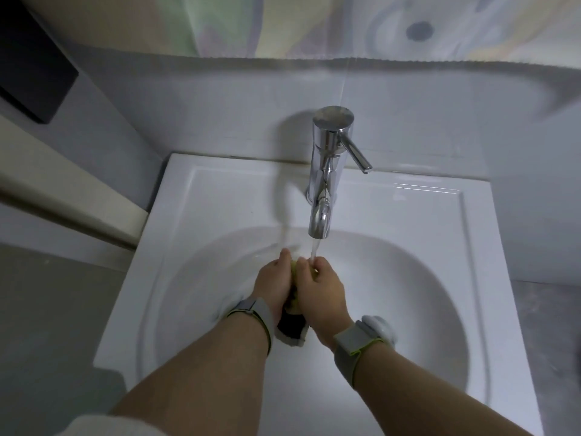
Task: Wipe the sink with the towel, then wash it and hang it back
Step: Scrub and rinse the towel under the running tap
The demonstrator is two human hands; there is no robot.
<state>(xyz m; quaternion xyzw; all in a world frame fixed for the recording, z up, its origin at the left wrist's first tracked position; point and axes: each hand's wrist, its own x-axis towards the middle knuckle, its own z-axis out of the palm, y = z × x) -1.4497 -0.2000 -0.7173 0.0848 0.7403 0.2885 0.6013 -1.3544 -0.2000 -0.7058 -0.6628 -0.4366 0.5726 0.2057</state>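
Note:
Over the bowl of the white sink point(408, 278), my left hand point(274, 284) and my right hand point(320, 291) press together and squeeze a bunched towel point(292, 328) between them. The towel is mostly hidden; a yellow-green bit shows between the fingers and a dark and white end hangs below the wrists. Water runs from the chrome tap point(327, 171) in a thin stream point(314, 250) onto my right fingers and the towel.
The tap's lever point(355, 154) points to the right. A grey tiled wall stands behind the sink, with a colourful curtain point(345, 23) above it. A beige ledge point(63, 184) and a dark box point(31, 64) lie at the left. Both wrists wear grey bands.

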